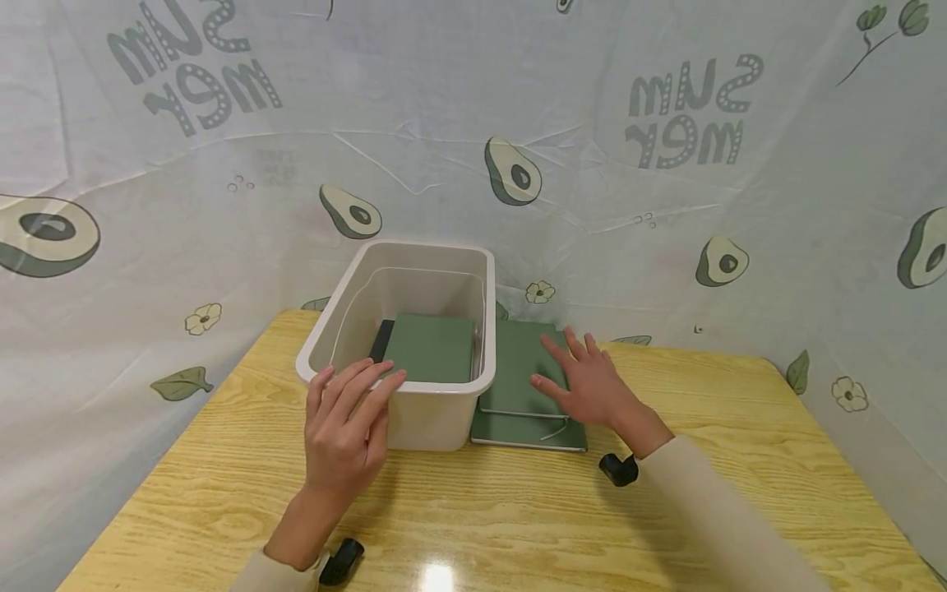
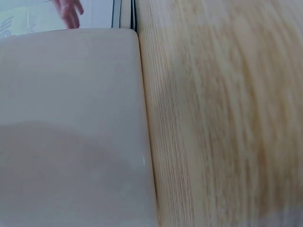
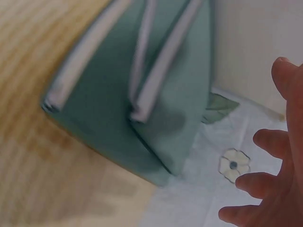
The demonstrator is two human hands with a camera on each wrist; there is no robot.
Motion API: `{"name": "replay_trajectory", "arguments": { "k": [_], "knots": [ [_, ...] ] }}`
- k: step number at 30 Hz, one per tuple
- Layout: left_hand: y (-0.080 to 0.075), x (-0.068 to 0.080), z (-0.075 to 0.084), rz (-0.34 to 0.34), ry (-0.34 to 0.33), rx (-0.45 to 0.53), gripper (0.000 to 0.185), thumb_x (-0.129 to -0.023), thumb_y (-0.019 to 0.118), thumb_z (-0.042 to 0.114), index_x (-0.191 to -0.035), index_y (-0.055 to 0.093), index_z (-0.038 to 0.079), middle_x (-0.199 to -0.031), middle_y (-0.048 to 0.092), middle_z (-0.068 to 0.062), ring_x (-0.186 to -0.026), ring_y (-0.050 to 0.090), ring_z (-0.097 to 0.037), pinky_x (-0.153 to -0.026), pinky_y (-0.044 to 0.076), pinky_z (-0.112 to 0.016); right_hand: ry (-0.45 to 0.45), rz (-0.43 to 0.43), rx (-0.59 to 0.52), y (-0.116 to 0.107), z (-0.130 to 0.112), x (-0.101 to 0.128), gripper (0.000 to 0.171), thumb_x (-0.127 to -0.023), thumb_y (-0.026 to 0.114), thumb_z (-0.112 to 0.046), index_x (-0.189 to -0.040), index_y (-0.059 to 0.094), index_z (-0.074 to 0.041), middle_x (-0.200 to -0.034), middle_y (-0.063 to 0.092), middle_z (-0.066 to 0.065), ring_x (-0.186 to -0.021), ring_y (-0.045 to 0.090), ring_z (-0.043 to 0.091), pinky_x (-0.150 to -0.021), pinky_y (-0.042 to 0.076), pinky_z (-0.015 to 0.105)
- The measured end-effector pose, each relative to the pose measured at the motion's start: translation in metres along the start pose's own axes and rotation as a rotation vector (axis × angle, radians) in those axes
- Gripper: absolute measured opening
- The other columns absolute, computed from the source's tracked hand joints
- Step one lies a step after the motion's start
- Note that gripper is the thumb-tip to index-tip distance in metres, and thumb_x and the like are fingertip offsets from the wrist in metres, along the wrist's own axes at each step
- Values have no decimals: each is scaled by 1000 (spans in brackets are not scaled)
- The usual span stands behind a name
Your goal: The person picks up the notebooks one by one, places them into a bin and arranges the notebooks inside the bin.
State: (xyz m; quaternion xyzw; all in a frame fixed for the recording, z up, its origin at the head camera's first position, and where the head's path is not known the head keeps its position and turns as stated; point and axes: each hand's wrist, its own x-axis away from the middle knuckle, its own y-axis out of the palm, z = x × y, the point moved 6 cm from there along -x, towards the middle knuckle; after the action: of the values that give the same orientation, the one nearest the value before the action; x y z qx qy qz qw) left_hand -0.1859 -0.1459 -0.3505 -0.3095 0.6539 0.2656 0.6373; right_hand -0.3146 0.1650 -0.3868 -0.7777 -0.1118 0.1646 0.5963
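Observation:
A white plastic bin (image 1: 429,421) stands on the table with a green hardcover book (image 1: 432,349) lying inside. My left hand (image 1: 344,440) is at the bin's near left rim, fingers slightly bent and reaching over it; its thumb is mostly hidden. To the right of the bin two green books lie stacked, the upper book (image 1: 518,370) set farther back than the lower book (image 1: 510,429). A pale ribbon (image 3: 142,47) trails from the upper one. Over that stack's right side my right hand (image 1: 592,386) spreads its fingers, holding nothing.
A black edge (image 1: 381,341) shows left of the book in the bin. The wooden table (image 1: 473,510) ends at a printed cloth (image 1: 607,222) hanging behind it. Black wrist cameras sit at both sleeves.

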Motion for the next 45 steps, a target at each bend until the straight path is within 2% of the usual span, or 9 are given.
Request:
{"name": "replay_trajectory", "arguments": {
  "k": [9, 19, 27, 34, 38, 42, 43, 44, 45],
  "knots": [
    [1, 3, 0, -10, -1, 0, 29, -104, 53, 8, -106, 82, 2, -106, 80, -19, -101, 71, -41, -111, 40, -50, 12, -136, -57, 36, -4, 6, 71, -109, 54, -48, -167, 33, -14, -172, 18, 35, -155, 18, 67, -118, 21, 82],
    [2, 5, 1, -18, -9, 1, 30, -104, 53, 9, -107, 82, 3, -107, 80, -19, -102, 71, -40, -111, 40, -50, 33, -215, -92, 57, -5, 8, 72, -109, 53, -50, -168, 33, -14, -174, 13, 33, -157, 14, 65, -122, 19, 79],
    [2, 6, 1, -13, -14, 0, 29, -103, 53, 8, -107, 82, 3, -107, 80, -19, -102, 71, -41, -112, 40, -49, 21, -191, -74, 60, -6, 5, 71, -109, 53, -49, -167, 34, -12, -173, 16, 34, -156, 17, 66, -125, 21, 74],
    [2, 6, 1, -17, -15, -1, 30, -104, 53, 8, -107, 82, 3, -107, 80, -19, -103, 71, -40, -112, 39, -49, 5, -139, -223, 55, -9, 2, 67, -110, 53, -43, -164, 39, -4, -170, 20, 38, -157, 19, 63, -126, 16, 74],
    [3, 5, 0, -15, -17, 2, 29, -103, 53, 7, -107, 82, 3, -107, 80, -19, -102, 71, -41, -112, 39, -49, 41, -74, -337, 45, -8, -1, 67, -110, 56, -40, -163, 39, -2, -169, 25, 37, -157, 26, 57, -124, 27, 72],
    [3, 5, 0, -16, -22, 2, 30, -102, 53, 7, -107, 82, 3, -107, 80, -19, -103, 71, -41, -112, 39, -49, 128, 2, -421, 37, -2, -3, 68, -107, 60, -41, -162, 42, -5, -169, 32, 32, -156, 34, 51, -120, 36, 68],
    [2, 5, 0, -17, -23, 2, 30, -102, 53, 7, -107, 82, 3, -107, 80, -19, -103, 71, -41, -112, 39, -49, 147, 18, -440, 36, 1, -3, 68, -107, 61, -41, -162, 43, -5, -168, 34, 31, -152, 41, 50, -119, 40, 66],
    [2, 5, 0, -18, -25, 2, 29, -102, 53, 7, -107, 82, 3, -107, 80, -19, -103, 71, -41, -113, 39, -49, 164, 33, -463, 34, 2, -3, 68, -107, 61, -42, -161, 44, -6, -161, 44, 32, -142, 53, 51, -113, 46, 63],
    [2, 6, 0, -19, -26, 2, 29, -102, 53, 7, -107, 82, 3, -107, 80, -19, -103, 71, -41, -113, 39, -48, 182, 48, -495, 33, 5, -3, 67, -107, 62, -41, -161, 44, -6, -161, 45, 31, -140, 55, 50, -112, 48, 62]
  ]
}}
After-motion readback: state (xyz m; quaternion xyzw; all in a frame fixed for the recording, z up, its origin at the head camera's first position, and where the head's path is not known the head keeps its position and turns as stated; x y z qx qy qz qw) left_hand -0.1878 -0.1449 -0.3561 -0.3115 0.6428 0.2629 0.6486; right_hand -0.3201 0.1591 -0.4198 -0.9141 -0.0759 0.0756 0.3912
